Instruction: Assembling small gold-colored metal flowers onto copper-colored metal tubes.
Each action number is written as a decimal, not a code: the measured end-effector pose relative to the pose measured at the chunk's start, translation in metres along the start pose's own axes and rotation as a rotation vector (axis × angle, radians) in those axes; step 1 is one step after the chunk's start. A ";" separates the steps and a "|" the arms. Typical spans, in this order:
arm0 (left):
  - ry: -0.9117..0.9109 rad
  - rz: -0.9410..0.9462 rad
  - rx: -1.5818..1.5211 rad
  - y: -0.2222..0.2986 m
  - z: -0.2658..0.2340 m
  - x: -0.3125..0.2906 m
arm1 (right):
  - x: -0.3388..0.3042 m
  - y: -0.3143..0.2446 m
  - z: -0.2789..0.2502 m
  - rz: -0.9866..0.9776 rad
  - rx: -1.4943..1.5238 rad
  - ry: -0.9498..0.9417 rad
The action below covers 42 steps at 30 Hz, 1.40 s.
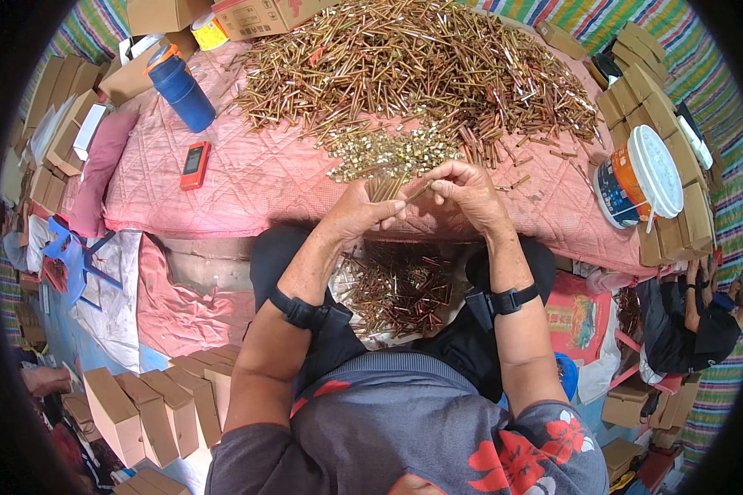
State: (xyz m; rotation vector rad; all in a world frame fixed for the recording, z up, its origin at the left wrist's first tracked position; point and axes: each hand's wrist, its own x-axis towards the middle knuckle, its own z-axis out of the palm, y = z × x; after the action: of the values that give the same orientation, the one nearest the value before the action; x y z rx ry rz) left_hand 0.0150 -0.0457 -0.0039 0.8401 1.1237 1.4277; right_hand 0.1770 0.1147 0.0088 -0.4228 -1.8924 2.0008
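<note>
My left hand (357,211) is closed round a small bundle of thin brown sticks (380,188), which look like slim pen-like tubes. In my right hand (473,196), thumb and fingers pinch one such stick (421,190), its near end close to my left fingertips. Just beyond both hands lies a scatter of small shiny gold pieces (388,152), too small to name. Farther off, a large heap of loose brown and gold sticks (421,66) covers the table. Between my knees, below the table edge, sits another pile of these sticks (400,290).
The table wears a pink quilted cloth (264,181). On it are a blue bottle (182,95), a red handheld device (195,166) and a white-lidded bucket (636,181). Cardboard boxes (144,412) stand around. A blue stool (78,256) is left; another person (693,322) sits at right.
</note>
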 end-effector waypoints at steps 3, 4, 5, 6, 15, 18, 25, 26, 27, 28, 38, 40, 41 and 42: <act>-0.030 -0.018 -0.107 0.000 0.001 -0.001 | -0.001 -0.002 -0.003 -0.016 -0.061 -0.036; -0.029 -0.018 -0.107 0.000 0.001 -0.001 | -0.001 -0.004 -0.004 -0.039 -0.052 -0.052; -0.029 -0.032 -0.126 0.000 0.001 -0.001 | -0.001 -0.004 -0.004 -0.062 -0.042 -0.068; -0.029 -0.046 -0.146 0.000 0.001 -0.002 | -0.001 -0.004 -0.003 -0.062 -0.042 -0.068; 0.013 0.012 -0.005 -0.003 0.002 0.000 | 0.001 0.006 -0.004 -0.044 -0.074 -0.039; 0.039 0.016 0.007 -0.005 0.002 0.001 | 0.003 0.004 0.004 -0.080 0.025 0.001; 0.033 -0.007 0.026 -0.006 0.002 0.002 | 0.002 0.001 0.007 -0.050 -0.086 0.062; 0.032 -0.020 0.024 -0.005 0.003 0.001 | 0.001 -0.003 0.010 0.019 0.078 0.043; 0.031 -0.034 0.023 -0.004 0.002 0.001 | 0.002 0.001 0.007 0.019 0.078 0.045; 0.025 -0.032 0.023 -0.005 0.002 0.002 | 0.004 0.008 0.004 -0.055 -0.070 0.071; -0.003 -0.050 -0.031 -0.007 0.001 0.001 | -0.006 0.004 0.003 0.056 -0.109 0.058; 0.004 -0.077 -0.027 -0.008 0.000 0.002 | -0.006 0.005 0.004 0.024 -0.129 0.086; 0.003 -0.078 -0.028 -0.007 -0.001 0.001 | -0.007 0.000 0.008 0.035 -0.068 0.074; -0.008 -0.087 -0.019 -0.006 -0.002 -0.001 | -0.008 -0.003 0.009 0.045 -0.007 0.063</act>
State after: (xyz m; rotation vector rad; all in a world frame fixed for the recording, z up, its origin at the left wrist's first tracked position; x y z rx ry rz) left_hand 0.0153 -0.0469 -0.0098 0.7742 1.1251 1.3602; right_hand 0.1797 0.1029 0.0117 -0.5282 -1.8687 1.9854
